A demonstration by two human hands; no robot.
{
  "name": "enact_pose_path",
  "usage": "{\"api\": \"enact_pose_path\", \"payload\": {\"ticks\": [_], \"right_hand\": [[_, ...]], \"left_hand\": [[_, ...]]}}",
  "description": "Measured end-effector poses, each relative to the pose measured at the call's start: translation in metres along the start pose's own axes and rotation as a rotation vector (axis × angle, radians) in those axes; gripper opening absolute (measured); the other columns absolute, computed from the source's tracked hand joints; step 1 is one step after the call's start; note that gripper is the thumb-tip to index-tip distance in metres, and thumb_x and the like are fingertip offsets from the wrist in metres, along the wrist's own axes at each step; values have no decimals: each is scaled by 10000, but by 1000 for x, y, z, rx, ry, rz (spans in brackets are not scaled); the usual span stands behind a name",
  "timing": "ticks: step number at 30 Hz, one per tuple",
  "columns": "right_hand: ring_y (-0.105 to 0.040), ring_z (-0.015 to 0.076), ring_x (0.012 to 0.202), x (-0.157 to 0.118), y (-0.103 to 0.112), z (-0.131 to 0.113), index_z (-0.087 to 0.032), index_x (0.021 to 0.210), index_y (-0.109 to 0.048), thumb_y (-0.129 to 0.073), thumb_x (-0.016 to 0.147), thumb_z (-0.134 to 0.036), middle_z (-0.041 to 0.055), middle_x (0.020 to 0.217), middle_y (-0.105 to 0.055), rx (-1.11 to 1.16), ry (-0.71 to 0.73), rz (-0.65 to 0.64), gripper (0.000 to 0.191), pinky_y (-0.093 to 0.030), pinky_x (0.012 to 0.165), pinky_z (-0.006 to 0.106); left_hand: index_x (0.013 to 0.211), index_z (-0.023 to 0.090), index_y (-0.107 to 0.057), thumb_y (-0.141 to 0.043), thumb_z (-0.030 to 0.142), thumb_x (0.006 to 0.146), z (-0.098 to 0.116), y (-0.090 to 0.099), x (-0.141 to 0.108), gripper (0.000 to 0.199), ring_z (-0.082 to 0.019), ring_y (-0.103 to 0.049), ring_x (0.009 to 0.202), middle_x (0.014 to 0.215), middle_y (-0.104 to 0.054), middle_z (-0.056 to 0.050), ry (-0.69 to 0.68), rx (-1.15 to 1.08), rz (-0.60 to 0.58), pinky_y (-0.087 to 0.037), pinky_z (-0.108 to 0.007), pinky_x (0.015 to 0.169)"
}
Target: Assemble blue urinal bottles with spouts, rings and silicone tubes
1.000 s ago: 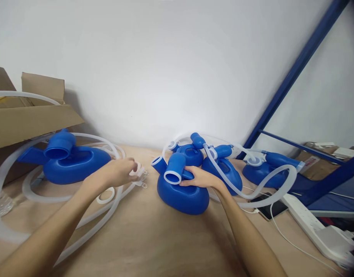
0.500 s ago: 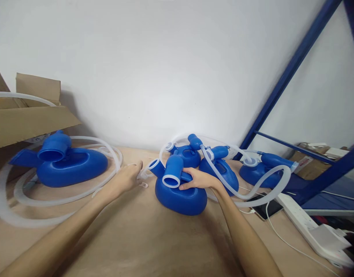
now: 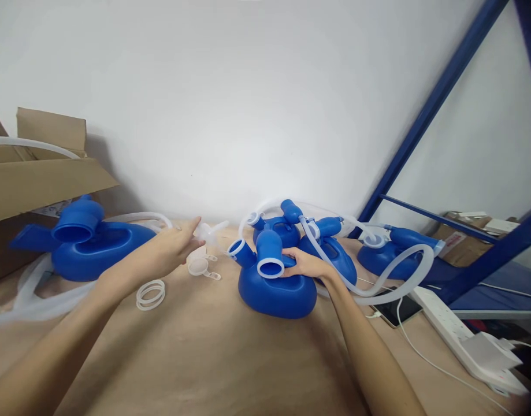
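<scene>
Over the tabletop (image 3: 230,358), hands apart; right hand (image 3: 307,264) clasps the blue bottle (image 3: 276,297) by its handle (image 3: 290,262), wise for likely light, stiff plastic; left hand (image 3: 175,249), can't tell its hold.

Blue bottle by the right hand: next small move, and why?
I'd probably bring the left hand down to the white cap: it lies close by on the table, while the right hand steadies the blue bottle, whose side neck is open. Can't tell whether the left hand holds the clear piece.
</scene>
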State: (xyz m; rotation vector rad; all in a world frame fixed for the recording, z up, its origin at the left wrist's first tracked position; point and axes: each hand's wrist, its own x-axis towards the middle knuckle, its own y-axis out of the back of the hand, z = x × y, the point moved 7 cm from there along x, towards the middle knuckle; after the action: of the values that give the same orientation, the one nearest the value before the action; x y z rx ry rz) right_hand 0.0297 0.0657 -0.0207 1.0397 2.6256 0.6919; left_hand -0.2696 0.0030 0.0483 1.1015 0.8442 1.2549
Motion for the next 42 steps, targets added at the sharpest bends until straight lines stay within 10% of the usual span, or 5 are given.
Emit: {"api": "enact_pose_path", "payload": {"ticks": [12, 20, 28, 34, 42], "right_hand": [[-683, 345, 1230, -2, -3, -4, -209, 1236, -759, -890, 740, -485, 68, 1267, -765, 12, 20, 5, 583, -498, 1121, 514], [-703, 344, 1201, -1, -14, -7, -211, 1211, -770, -878, 753, -520, 70, 1242, -774, 58, 107, 30, 563, -514, 1113, 519], [-709, 344, 1192, -9, -14, -12, -199, 1212, -761, -828, 832, -488, 85, 1245, -773, 30, 182, 105, 482, -541, 1076, 509], [-672, 388, 1240, -10, -10, -2, -198, 1297, -695, -879, 729, -577, 117, 1324, -730, 18, 175, 174, 707, -502, 1109, 571], [-650, 375, 1241, -7, -4, 0, -201, 1185, -726, -922, 645, -600, 112, 1323, -688, -76, 164, 261, 700, -514, 1095, 533]], "left_hand": [[1495, 154, -556, -268, 469, 1045, 12, -14, 8, 621, -310, -681, 1161, 1292, -737, -142, -244, 29, -112, -493, -400, 992], [928, 202, -683, -204, 451, 1101, 36, -62, 28, 566, -238, -706, 757, 811, -740, -75, -281, -47, 74, -488, -328, 756], [1285, 192, -660, -222, 368, 1105, 44, -67, 25, 505, -277, -717, 1073, 1278, -723, -133, -243, 86, 381, -531, -361, 845], [1568, 129, -421, -302, 630, 1040, 41, -92, 18, 738, -329, -535, 1403, 1547, -542, -198, -573, -160, 390, -428, -424, 1156], [1425, 148, -542, -332, 520, 1052, 41, -96, 42, 567, -336, -676, 1141, 1367, -642, -193, -342, 100, 285, -527, -426, 946]]}}
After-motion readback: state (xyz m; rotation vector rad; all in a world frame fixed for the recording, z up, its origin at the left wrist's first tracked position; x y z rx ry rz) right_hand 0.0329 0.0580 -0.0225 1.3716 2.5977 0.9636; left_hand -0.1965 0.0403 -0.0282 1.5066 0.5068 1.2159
